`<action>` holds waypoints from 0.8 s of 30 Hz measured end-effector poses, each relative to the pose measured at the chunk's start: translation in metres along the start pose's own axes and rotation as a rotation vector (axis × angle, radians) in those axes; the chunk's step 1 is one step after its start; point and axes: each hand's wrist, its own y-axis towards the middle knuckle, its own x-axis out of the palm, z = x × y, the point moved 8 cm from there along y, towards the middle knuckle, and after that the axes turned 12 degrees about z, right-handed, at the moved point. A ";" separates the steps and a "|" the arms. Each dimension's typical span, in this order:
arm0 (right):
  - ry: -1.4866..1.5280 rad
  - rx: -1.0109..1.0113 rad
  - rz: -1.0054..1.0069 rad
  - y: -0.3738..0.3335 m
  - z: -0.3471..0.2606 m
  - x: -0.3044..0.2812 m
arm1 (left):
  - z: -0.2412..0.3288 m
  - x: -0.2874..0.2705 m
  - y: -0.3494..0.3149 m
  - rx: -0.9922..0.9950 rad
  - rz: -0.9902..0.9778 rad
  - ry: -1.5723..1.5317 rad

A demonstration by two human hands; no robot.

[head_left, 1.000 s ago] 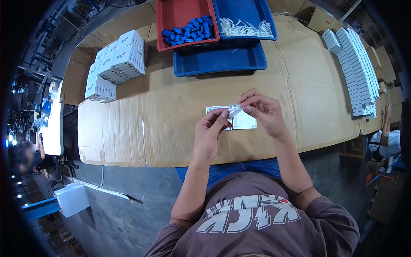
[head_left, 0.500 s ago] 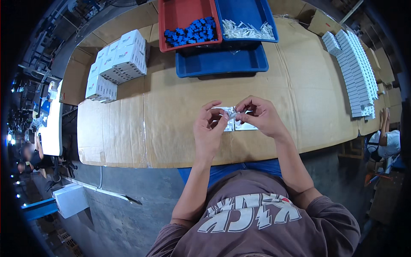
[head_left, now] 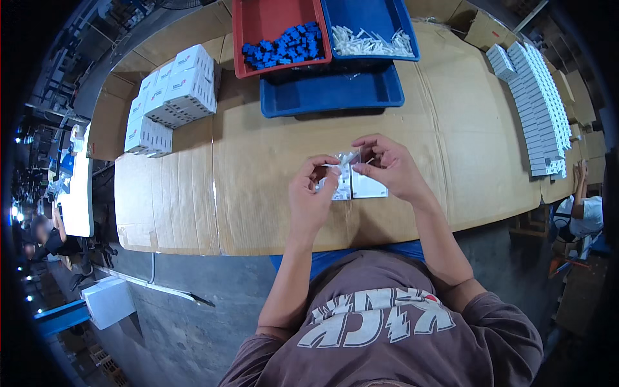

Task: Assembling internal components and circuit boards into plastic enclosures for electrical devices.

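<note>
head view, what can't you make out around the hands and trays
All in the head view:
Small pale item: too small to identify, partly covered by the left hand.
White rectangular item: its left part is partly covered by the left hand.
Red tray: far end cut off by the upper edge.
Lower blue tray: rear hidden by the red tray and upper blue tray.
</note>
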 end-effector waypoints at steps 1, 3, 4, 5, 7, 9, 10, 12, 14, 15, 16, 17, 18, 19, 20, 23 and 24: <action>-0.015 0.001 0.000 -0.001 0.003 -0.001 | 0.004 0.005 0.000 0.002 -0.001 -0.001; -0.012 -0.024 -0.003 0.003 0.003 -0.003 | 0.013 0.015 0.000 -0.029 0.008 -0.099; -0.010 -0.016 -0.005 0.003 0.005 -0.002 | 0.009 0.011 0.001 -0.036 0.012 -0.097; 0.005 -0.031 0.042 0.007 0.004 -0.005 | 0.003 0.007 0.006 -0.020 -0.003 -0.003; -0.001 -0.028 0.110 0.009 0.000 -0.010 | -0.006 0.001 0.010 -0.004 -0.015 0.089; -0.014 -0.037 0.123 0.010 0.002 -0.007 | 0.004 0.000 0.014 0.214 -0.016 0.275; -0.026 -0.041 0.140 0.008 0.005 -0.008 | 0.004 0.000 0.015 0.211 -0.017 0.276; 0.035 -0.037 0.131 0.017 0.012 -0.009 | -0.008 0.002 0.020 0.014 -0.059 0.245; 0.100 -0.023 0.118 0.018 0.019 -0.006 | 0.000 0.000 0.024 0.038 -0.097 0.214; 0.038 -0.029 0.130 0.017 0.021 -0.007 | 0.005 0.000 0.024 0.070 -0.136 0.178; -0.024 -0.043 0.139 0.020 0.023 -0.008 | 0.005 -0.004 0.027 0.070 -0.134 0.180; 0.041 -0.032 0.123 0.020 0.027 -0.006 | 0.005 -0.005 0.029 0.084 -0.180 0.230; 0.043 -0.032 0.121 0.020 0.028 -0.006 | 0.005 -0.003 0.029 0.098 -0.227 0.280; 0.132 0.003 0.107 0.016 0.028 -0.002 | 0.005 -0.003 0.029 0.093 -0.226 0.283; 0.221 0.038 0.093 0.014 0.030 0.001 | 0.008 -0.003 0.028 0.113 -0.233 0.322; 0.200 0.025 0.064 0.015 0.041 0.006 | -0.002 -0.007 0.027 0.090 -0.219 0.397; 0.184 0.010 0.047 0.014 0.042 0.009 | -0.011 -0.011 0.028 0.048 -0.196 0.431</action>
